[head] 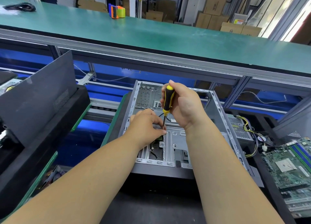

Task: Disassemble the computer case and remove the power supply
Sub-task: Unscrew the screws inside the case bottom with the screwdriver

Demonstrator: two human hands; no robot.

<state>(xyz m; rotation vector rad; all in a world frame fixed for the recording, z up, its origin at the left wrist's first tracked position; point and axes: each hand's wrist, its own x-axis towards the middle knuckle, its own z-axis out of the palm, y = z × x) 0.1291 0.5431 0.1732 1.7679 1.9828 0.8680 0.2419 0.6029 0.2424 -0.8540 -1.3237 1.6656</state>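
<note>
Green conveyor-style tabletop runs across the upper view, aluminium-framed; behind it cardboard boxes stacked in a warehouse aisle, out of focus. On that surface: an orange-and-green tape dispenser and, far left, a dark bundle of cable, blurred. Lower level, centre: computer case lying on its side, open face up, bare grey metal interior, its near end resting on a dark surface. Right hand wraps a black-and-yellow screwdriver by the handle, shaft pointing down into the case, held near upright. Left hand reaches in beside it, fingertips pinching the lower shaft near the tip; the tip itself and whatever it meets are hidden behind those fingers. A small green-edged part shows just below the left hand, too covered to identify. Both forearms block much of the case's near floor. Power supply sits outside the case, just beside its right wall, perforated grey box with yellow and black wires trailing toward the viewer; its far side is hidden. Further right, a green motherboard lies flat, cut off by the frame edge. Left: a dark side panel leans tilted against a black unit; objects beneath it are unreadable.
</note>
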